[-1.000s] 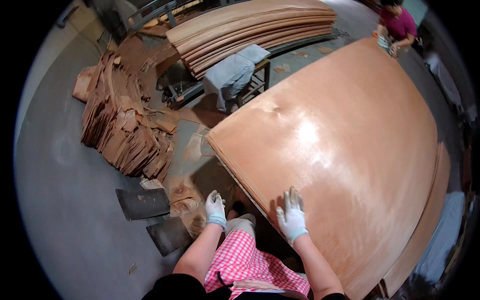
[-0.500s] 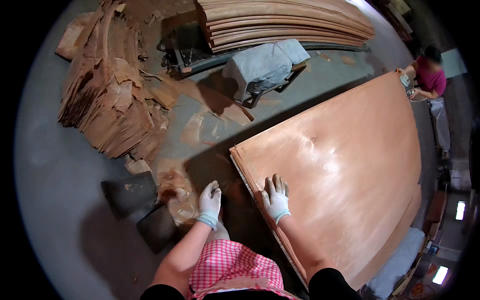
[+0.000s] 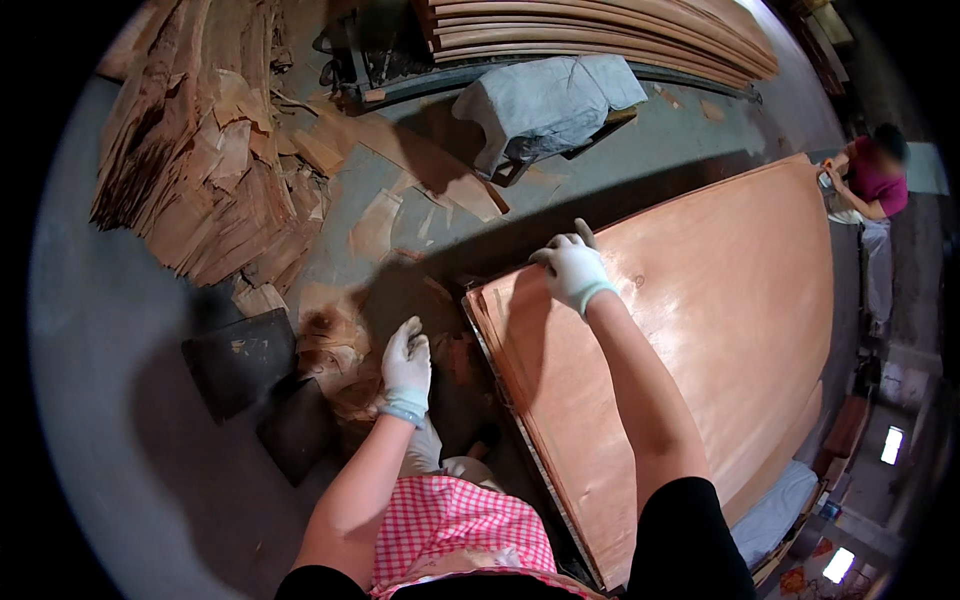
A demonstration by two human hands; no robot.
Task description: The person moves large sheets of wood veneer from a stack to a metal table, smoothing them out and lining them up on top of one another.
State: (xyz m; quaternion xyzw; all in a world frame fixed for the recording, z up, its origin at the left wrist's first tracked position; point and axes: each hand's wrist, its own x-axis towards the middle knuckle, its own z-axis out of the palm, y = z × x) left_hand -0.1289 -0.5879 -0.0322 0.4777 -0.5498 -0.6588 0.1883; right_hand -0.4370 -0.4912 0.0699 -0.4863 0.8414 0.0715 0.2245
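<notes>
A stack of thin reddish-brown wood veneer sheets (image 3: 720, 300) lies at an angle in front of me and to my right. My right hand (image 3: 577, 268), in a white glove with dark fingertips, is over the far left edge of the top sheet. Its fingers are apart, and a shadow falls on the veneer beside it. Whether the fingertips touch the edge I cannot tell. My left hand (image 3: 406, 365), gloved the same way, hangs left of the stack with loosely bent fingers and nothing visible in it.
A heap of torn veneer scraps (image 3: 200, 170) lies at the far left. Beyond the stack stand a cloth-covered stool (image 3: 545, 105) and a pile of curved veneer sheets (image 3: 600, 35). Two dark boards (image 3: 240, 362) lie on the left floor. A co-worker (image 3: 875, 180) stands at the stack's far right corner.
My right hand has moved forward from the near left part of the sheet to its far edge. My left hand has shifted slightly forward and left. The co-worker's hands have come closer together.
</notes>
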